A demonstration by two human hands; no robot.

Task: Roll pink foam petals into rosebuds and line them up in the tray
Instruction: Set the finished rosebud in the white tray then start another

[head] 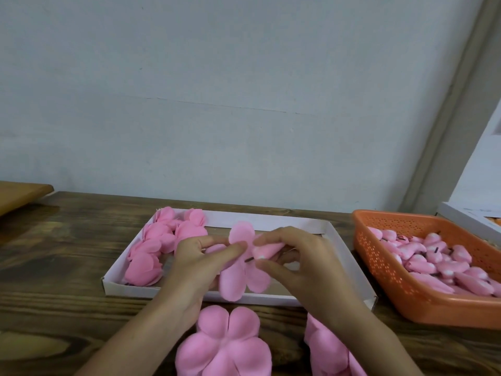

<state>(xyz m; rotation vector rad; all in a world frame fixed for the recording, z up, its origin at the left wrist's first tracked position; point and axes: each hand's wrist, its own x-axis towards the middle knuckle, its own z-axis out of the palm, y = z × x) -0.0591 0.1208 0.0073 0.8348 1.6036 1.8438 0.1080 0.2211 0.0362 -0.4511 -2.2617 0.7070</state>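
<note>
Pinching the petal [240,280], the left hand [198,259] could lose it if the right hand [298,264], gripping the bud [267,251], pushes crooked. The foam may tear.

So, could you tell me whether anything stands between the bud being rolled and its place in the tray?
Nothing visible does. The left hand and right hand hold the petal and bud core just above the tray; finished rosebuds fill only its left end.

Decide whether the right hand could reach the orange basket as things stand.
Probably yes: the basket stands open-topped to the right of the right hand, with nothing between, though that hand pinches a bud.
</note>
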